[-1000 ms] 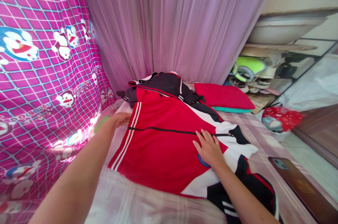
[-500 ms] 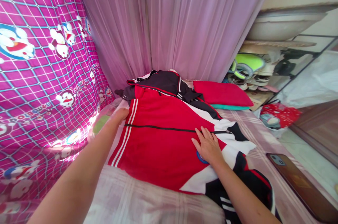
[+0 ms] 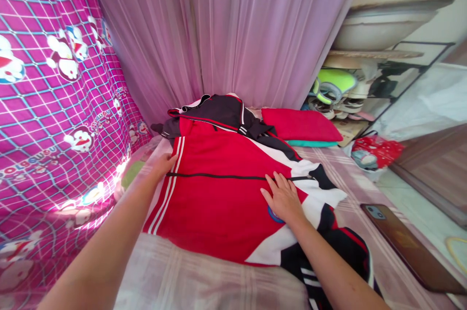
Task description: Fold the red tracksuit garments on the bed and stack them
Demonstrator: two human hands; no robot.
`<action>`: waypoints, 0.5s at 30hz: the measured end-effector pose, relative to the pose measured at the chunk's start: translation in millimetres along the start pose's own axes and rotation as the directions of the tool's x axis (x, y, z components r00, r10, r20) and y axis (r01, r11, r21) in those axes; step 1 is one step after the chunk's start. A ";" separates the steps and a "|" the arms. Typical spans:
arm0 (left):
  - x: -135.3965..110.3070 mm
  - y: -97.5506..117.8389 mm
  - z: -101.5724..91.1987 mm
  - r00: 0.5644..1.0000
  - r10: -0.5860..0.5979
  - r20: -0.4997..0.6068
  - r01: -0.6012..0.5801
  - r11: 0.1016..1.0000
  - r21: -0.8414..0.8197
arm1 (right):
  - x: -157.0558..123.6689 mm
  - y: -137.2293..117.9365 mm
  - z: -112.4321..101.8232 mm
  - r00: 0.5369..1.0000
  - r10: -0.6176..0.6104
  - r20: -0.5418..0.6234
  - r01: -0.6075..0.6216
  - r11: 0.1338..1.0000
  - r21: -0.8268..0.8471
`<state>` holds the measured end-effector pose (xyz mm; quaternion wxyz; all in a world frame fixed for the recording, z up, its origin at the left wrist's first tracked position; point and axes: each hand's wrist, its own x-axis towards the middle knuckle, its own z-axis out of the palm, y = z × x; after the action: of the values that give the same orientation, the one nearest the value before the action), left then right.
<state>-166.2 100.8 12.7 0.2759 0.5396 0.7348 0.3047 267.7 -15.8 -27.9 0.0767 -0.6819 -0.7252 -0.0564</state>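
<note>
A red, white and black zip-up jacket (image 3: pixel 215 212) is spread on the bed, its dark zip running sideways across the middle. My left hand (image 3: pixel 165 165) grips the striped hem at the left edge, fingers closed over the cloth. Palm down, my right hand (image 3: pixel 284 199) lies on the chest near the zip, fingers spread, partly covering a round blue badge (image 3: pixel 275 216). Beyond the red body, a dark sleeve and bunched dark cloth (image 3: pixel 219 110) with red and white trim lie toward the curtain. The near sleeve (image 3: pixel 343 246) passes under my right forearm.
A plaid sheet (image 3: pixel 211 283) covers the bed. A phone (image 3: pixel 408 246) lies at right. Folded red cloth (image 3: pixel 299 125) rests on something teal near the lilac curtain (image 3: pixel 233 32). A pink cartoon curtain (image 3: pixel 54 105) hangs at left. Shoes (image 3: pixel 352 105) fill a rack at back right.
The view has shifted slightly, so the scene sits a little further left. My left hand's fingers have come slightly further onto the hem. My right hand stays flat on the jacket.
</note>
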 end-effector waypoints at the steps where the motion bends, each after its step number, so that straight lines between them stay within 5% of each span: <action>1: -3.6 0.8 0.5 0.999 0.024 -0.041 -0.021 0.998 0.064 | 0.1 0.2 0.1 1.000 -0.003 0.001 0.003 1.000 0.002; 5: -14.6 9.9 5.7 0.978 0.137 -0.160 -0.062 0.913 0.404 | 0.1 0.9 0.7 1.000 -0.011 0.001 0.011 1.000 0.020; 10: -40.2 25.0 23.1 0.931 0.272 -0.243 -0.126 0.866 0.485 | 0.3 1.2 0.3 1.000 -0.009 0.015 0.009 1.000 0.015; 12: -59.1 29.8 38.9 0.886 0.434 -0.162 -0.292 0.795 0.531 | 0.5 1.9 0.5 1.000 -0.014 0.016 0.014 1.000 0.012; 15: -91.2 34.0 71.0 0.806 0.578 0.130 -0.544 0.635 0.549 | 0.9 2.4 -0.1 1.000 -0.009 0.019 0.009 1.000 0.016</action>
<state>-68.6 31.7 -1.9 -0.0249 0.7878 0.5941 0.1607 270.0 -14.8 -27.7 0.0750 -0.6784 -0.7295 -0.0444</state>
